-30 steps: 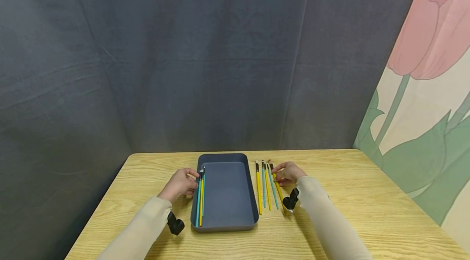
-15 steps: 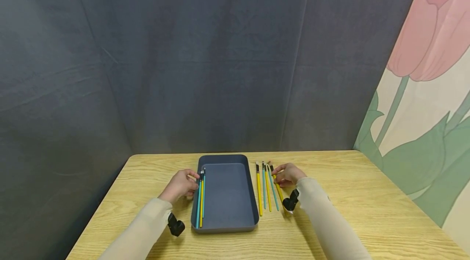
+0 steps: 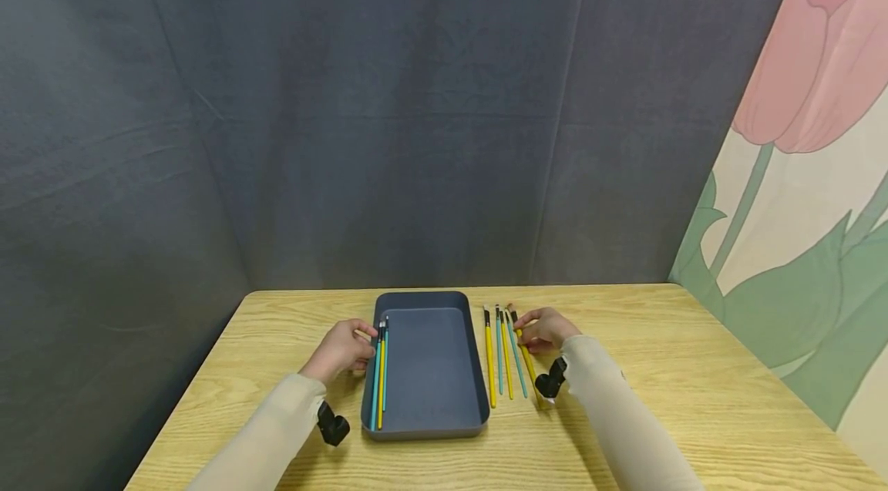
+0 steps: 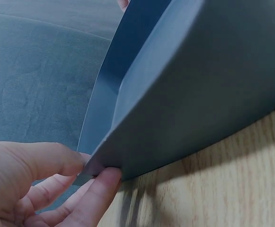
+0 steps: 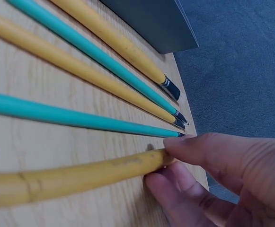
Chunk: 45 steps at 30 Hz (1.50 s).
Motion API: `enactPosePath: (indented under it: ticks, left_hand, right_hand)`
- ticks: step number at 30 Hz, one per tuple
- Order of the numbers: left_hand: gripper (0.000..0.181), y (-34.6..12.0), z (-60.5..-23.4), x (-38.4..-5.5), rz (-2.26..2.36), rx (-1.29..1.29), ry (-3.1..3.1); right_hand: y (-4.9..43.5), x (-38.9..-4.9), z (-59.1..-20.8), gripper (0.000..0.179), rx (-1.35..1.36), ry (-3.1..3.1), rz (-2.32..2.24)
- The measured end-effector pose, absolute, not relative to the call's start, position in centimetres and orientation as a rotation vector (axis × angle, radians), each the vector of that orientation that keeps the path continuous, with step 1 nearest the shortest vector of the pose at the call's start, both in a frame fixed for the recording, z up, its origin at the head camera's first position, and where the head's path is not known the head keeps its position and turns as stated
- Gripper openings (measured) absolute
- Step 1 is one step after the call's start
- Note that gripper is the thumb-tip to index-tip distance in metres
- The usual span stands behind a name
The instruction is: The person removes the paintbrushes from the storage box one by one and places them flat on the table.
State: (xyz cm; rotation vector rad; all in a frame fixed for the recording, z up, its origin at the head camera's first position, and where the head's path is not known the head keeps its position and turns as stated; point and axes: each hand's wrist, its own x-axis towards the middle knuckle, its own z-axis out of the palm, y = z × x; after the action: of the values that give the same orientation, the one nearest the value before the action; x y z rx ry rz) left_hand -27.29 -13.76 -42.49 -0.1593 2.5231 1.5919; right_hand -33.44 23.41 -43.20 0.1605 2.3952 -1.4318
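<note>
A dark grey rectangular tray (image 3: 433, 375) lies on the wooden table. Along its left side are two teal paintbrushes and a yellow paintbrush (image 3: 381, 391). My left hand (image 3: 341, 348) pinches the tray's left wall; in the left wrist view the thumb is on the inner side of the rim and a finger on the outer side. Right of the tray, my right hand (image 3: 546, 329) pinches the rightmost paintbrush (image 5: 90, 177), a thick yellow one, near its bristle end. The fingers hide that end in the right wrist view. Its handle lies slanted, close to the tabletop.
Several more paintbrushes lie side by side between the tray and my right hand, among them a thick yellow paintbrush (image 3: 489, 360) and a teal paintbrush (image 5: 80, 118). A dark curtain (image 3: 416, 129) hangs behind the table (image 3: 652, 375). A tulip-patterned panel (image 3: 798, 244) stands at right.
</note>
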Motion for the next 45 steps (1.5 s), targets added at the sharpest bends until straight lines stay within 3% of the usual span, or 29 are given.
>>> enactPosePath:
  ticks: [16,24,45]
  left_hand:
    - [0.034,-13.8,-42.5,-27.4,1.599,-0.161,2.516]
    - [0.035,-13.7,-42.4,-27.2,1.613,-0.151,2.516]
    - [0.036,-13.7,-42.5,-27.3,1.611,-0.159,2.509]
  right_hand:
    - [24.1,-32.9,-41.9,0.035,0.1,2.333,-1.481]
    - [23.8,-33.2,-40.1,0.04,-0.058,2.28,-1.545]
    - [15.9,-32.2,-37.6,0.036,-0.293,2.134,-1.672]
